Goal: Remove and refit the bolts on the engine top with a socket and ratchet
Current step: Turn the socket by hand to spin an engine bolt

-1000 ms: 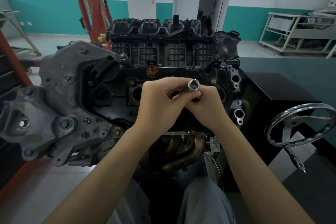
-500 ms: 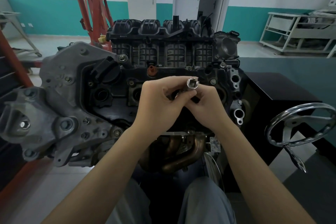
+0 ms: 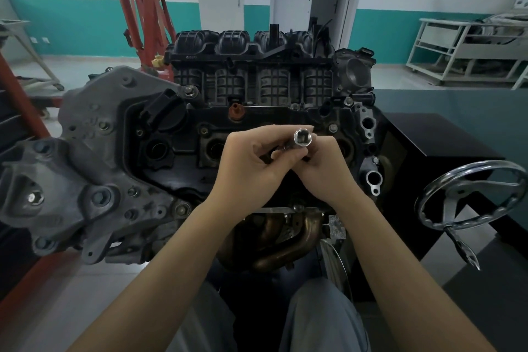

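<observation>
The engine [image 3: 217, 111] stands on a stand in front of me, its black top cover [image 3: 177, 151] facing me. Both hands meet above the middle of the cover. My left hand [image 3: 251, 160] and my right hand [image 3: 328, 168] pinch a chrome socket [image 3: 303, 138] between their fingertips, its square drive hole turned toward the camera. A short dark shaft shows just below the socket between the fingers; what it is cannot be told. Bolt heads [image 3: 333, 128] show along the cover's rim. No ratchet handle is visible.
A chrome handwheel [image 3: 468, 197] of the stand sits at the right, beside a black cabinet [image 3: 445, 146]. A red engine hoist [image 3: 143, 14] stands behind left. A white rack [image 3: 463, 48] is at the far right. The grey timing cover [image 3: 85, 168] juts out left.
The socket has turned in the fingertips, so its square hole faces the camera more squarely again. Hands and arms stay in the same place.
</observation>
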Available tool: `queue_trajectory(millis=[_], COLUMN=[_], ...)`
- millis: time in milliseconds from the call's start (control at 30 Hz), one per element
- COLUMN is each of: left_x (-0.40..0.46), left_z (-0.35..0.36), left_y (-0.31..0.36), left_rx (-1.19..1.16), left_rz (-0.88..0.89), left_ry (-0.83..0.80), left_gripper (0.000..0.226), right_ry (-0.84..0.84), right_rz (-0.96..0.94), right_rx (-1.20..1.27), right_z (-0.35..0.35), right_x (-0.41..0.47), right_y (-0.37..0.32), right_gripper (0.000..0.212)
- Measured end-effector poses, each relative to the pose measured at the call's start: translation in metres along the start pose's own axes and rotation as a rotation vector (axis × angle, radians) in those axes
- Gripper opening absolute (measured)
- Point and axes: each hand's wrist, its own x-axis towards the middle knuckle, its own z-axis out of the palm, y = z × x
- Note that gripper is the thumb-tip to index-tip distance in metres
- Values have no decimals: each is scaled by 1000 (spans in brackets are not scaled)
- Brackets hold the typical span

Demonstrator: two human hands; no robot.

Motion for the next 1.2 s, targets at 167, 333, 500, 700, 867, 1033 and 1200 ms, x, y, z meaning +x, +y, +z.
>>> queue_trajectory(millis=[167, 333, 500, 700, 867, 1033, 1200], left_x=[4, 2, 3, 3, 4, 6, 5], left_z=[4, 5, -2, 2, -5, -7, -4], left_y=[4, 4, 4, 5, 5, 5, 4], left_rx=[133, 119, -88, 152, -126, -56, -29], left_rz=[30, 30, -30, 53, -42, -57, -35], left_ry=[49, 81, -78, 113, -47, -28, 39], left_gripper=[25, 26, 31, 20, 32, 31, 25], right_ry=[63, 41, 39, 62, -12, 40, 3], right_rz=[-9, -7, 28, -6, 30, 38, 7], right_rx=[-22, -34, -36, -17, 8, -15, 4], right_z=[2, 2, 2, 3, 1, 1, 2], right_x=[1, 1, 1, 0, 2, 1, 0], right_y=[2, -1, 0, -3, -7, -3, -7], right_gripper=[19, 23, 19, 20, 32, 24, 28])
